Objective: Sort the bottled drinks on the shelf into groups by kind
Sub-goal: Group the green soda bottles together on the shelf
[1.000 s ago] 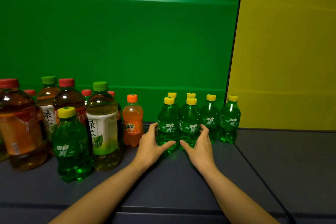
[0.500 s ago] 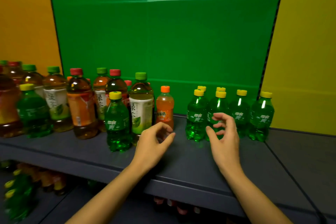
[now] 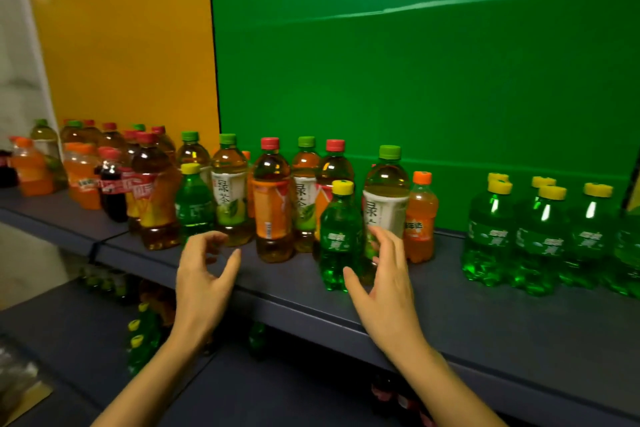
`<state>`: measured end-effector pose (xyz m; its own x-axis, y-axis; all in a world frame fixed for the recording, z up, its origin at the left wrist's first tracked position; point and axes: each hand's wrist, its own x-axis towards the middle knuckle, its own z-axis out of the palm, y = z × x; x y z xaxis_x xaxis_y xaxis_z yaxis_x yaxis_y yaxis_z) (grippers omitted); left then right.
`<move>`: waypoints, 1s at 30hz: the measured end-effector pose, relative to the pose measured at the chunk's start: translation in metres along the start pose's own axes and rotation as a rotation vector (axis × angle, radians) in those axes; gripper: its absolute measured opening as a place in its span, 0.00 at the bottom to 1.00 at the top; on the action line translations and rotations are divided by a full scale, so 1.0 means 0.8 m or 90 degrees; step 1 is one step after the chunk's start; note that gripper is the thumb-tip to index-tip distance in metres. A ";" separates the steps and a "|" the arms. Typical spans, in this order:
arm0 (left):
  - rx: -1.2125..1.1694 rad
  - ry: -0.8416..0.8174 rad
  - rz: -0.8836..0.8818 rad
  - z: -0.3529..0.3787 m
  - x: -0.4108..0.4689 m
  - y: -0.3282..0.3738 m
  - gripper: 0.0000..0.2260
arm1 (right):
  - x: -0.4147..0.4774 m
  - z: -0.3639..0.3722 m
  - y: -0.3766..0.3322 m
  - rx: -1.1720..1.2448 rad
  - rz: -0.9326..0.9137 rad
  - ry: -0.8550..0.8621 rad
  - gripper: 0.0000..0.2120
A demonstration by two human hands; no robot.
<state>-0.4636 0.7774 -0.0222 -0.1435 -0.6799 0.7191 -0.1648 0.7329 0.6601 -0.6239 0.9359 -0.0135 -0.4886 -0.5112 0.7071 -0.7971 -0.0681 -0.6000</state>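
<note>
Several small green soda bottles with yellow caps (image 3: pixel 540 239) stand grouped at the right of the dark shelf (image 3: pixel 485 322). A lone green soda bottle (image 3: pixel 337 236) stands in front of mixed tea bottles; my right hand (image 3: pixel 384 284) is open just beside it, fingers near its right side, not gripping. My left hand (image 3: pixel 204 274) hovers open above the shelf's front edge, holding nothing. Another green soda bottle (image 3: pixel 194 201) stands among the tea further left. A small orange soda bottle (image 3: pixel 419 218) stands right of a green-capped tea bottle (image 3: pixel 386 194).
Tea bottles with red and green caps (image 3: pixel 272 204) crowd the shelf's middle and left, with orange sodas (image 3: pixel 83 177) and a dark cola bottle (image 3: pixel 112 187) at far left. More bottles sit on a lower shelf (image 3: pixel 142 336). Bare shelf lies between the orange soda and the green group.
Both hands have let go of the green group at the right and moved left along the shelf. The view has turned left, showing more mixed bottles.
</note>
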 end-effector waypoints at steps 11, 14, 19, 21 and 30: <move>0.084 -0.083 -0.027 -0.030 0.101 -0.113 0.36 | 0.016 0.082 -0.013 -0.096 0.077 0.184 0.38; 0.047 -0.121 -0.051 -0.023 0.116 -0.127 0.40 | 0.019 0.088 -0.015 -0.146 0.113 0.210 0.41; -0.063 -0.154 -0.104 -0.011 0.129 -0.143 0.36 | 0.018 0.093 -0.019 -0.184 0.152 0.184 0.43; -0.067 -0.143 -0.091 -0.009 0.132 -0.149 0.33 | 0.018 0.094 -0.018 -0.201 0.155 0.158 0.42; -0.096 -0.170 -0.082 -0.013 0.125 -0.138 0.31 | 0.022 0.095 -0.017 -0.149 0.177 0.090 0.34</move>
<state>-0.4498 0.6289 -0.0206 -0.3849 -0.7348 0.5585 -0.0551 0.6223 0.7808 -0.5945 0.8630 -0.0214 -0.7285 -0.3578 0.5842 -0.6788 0.2625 -0.6858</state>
